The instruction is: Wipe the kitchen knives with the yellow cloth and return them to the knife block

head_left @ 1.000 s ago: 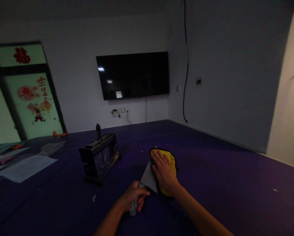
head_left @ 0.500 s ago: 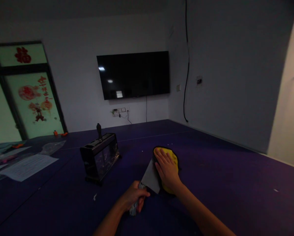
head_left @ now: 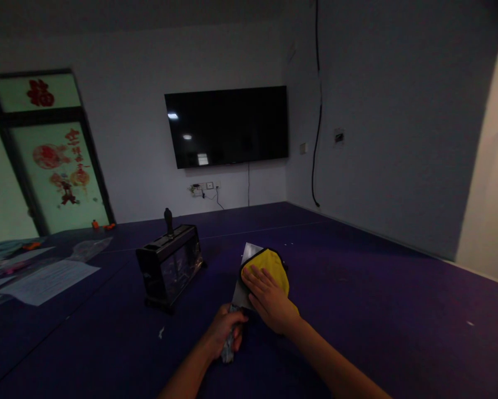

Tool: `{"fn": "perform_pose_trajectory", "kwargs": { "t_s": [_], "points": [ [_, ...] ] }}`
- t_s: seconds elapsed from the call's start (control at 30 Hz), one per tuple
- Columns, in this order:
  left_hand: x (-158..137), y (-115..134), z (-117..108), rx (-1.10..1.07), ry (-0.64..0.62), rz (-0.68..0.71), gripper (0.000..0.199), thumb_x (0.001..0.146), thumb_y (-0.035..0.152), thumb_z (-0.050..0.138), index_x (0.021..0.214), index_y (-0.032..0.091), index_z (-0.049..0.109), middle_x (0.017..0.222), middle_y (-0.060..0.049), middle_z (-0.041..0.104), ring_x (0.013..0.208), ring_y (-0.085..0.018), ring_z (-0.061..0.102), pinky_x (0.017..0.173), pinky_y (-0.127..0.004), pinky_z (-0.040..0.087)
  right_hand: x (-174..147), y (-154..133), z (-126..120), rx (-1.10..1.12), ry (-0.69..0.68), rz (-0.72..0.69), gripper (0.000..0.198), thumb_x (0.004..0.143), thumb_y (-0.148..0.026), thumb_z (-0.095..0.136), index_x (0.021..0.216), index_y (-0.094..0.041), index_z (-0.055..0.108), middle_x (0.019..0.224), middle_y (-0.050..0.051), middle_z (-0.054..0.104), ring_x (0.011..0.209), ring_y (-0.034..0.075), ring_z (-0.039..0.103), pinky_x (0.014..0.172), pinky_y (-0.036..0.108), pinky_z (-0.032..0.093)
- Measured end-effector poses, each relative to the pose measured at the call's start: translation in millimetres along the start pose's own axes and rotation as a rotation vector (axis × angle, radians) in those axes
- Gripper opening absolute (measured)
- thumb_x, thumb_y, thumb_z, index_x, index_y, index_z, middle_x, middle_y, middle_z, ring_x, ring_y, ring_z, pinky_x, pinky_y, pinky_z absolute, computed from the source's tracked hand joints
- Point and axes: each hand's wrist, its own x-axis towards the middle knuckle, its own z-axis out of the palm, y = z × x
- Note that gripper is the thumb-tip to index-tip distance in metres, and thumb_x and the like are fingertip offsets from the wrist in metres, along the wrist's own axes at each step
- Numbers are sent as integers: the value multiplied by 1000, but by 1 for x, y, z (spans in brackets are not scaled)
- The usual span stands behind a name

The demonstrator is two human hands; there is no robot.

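My left hand [head_left: 226,330] is wrapped round the mottled grey handle of a cleaver [head_left: 241,295], whose wide metal blade points away from me. Over that blade lies a yellow cloth [head_left: 276,271] with a black border, hiding most of the steel. The blade's far corner and a strip along its left side show. My right hand [head_left: 269,296] presses the cloth down, fingers stretched across it and the thumb side hidden. To the left stands a black knife block [head_left: 169,266] with clear sides, and one dark-handled piece [head_left: 168,220] sticks up from its top.
A purple-covered table [head_left: 357,310] spreads out to the walls. Papers [head_left: 51,281] and clear plastic [head_left: 91,249] lie at the left, with small orange items [head_left: 109,226] farther back. A white scrap [head_left: 161,332] lies near the block. A television [head_left: 232,127] hangs on the wall.
My right hand and the yellow cloth have moved left across the cleaver's blade, covering more of it. The blade has turned to point more straight ahead, with my left hand still on the handle.
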Motion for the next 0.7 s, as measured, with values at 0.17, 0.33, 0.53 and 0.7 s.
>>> {"fn": "perform_pose_trajectory", "kwargs": {
  "t_s": [0.17, 0.33, 0.53, 0.7],
  "points": [
    [4, -4, -1, -31, 54, 11, 21, 56, 33, 57, 67, 20, 45, 33, 11, 38, 20, -9, 34, 25, -17, 19, 0, 1, 4, 1, 0, 29, 49, 92, -21, 32, 141, -21, 29, 144, 2, 33, 135, 20, 21, 109, 45, 22],
    [5, -7, -1, -54, 89, 15, 27, 56, 35, 58, 74, 21, 43, 34, 12, 38, 20, -9, 33, 26, -17, 19, -2, 7, 16, -27, 104, 118, 51, 90, -21, 35, 140, -17, 30, 143, 6, 34, 134, 22, 23, 107, 46, 27],
    [4, -4, 1, -39, 100, 27, 18, 57, 33, 55, 63, 19, 46, 34, 9, 39, 21, -9, 35, 26, -18, 21, -3, -1, 7, 32, 33, -11, 51, 90, -20, 36, 140, -22, 31, 142, 3, 37, 133, 22, 26, 109, 46, 23],
    [5, -5, 1, -18, 121, 48, 18, 56, 32, 50, 46, 18, 43, 31, 6, 37, 21, -8, 34, 27, -18, 23, -2, -18, -2, 153, -85, -193, 47, 91, -23, 36, 138, -18, 36, 140, 4, 40, 132, 20, 28, 112, 41, 19]
  ]
}}
